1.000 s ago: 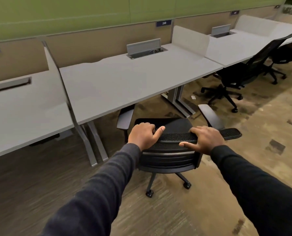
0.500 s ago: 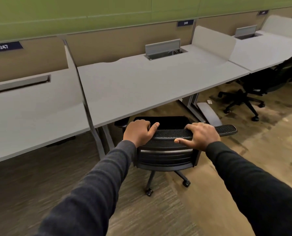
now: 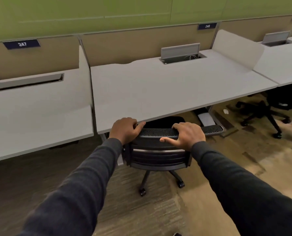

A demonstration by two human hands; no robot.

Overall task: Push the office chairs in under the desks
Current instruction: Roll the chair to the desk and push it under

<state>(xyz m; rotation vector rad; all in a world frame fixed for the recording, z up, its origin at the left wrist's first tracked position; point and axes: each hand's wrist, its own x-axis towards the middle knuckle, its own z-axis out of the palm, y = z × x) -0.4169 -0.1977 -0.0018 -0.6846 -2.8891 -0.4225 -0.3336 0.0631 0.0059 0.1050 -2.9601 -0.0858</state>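
A black mesh-backed office chair [image 3: 158,155] stands at the front edge of the grey middle desk [image 3: 158,89], its seat and armrests mostly hidden under the desktop. My left hand [image 3: 125,129] grips the left end of the chair's top rail, its knuckles close to the desk edge. My right hand [image 3: 187,135] grips the rail right of centre, thumb spread along the back. The rail's right end [image 3: 211,129] sticks out past my hand. Two of the chair's castors [image 3: 161,188] show on the carpet below.
Another black chair [image 3: 267,108] sits partly under the right desk [image 3: 284,65]. A grey desk [image 3: 36,113] stands at left behind a thin divider. Raised cable flaps [image 3: 180,51] sit on the desktops. A desk leg foot [image 3: 205,119] lies right of the chair. Carpet extends behind me.
The chair has rolled forward with both hands on it, so its seat and armrests have slid under the middle desk. I have stepped closer to the desk.
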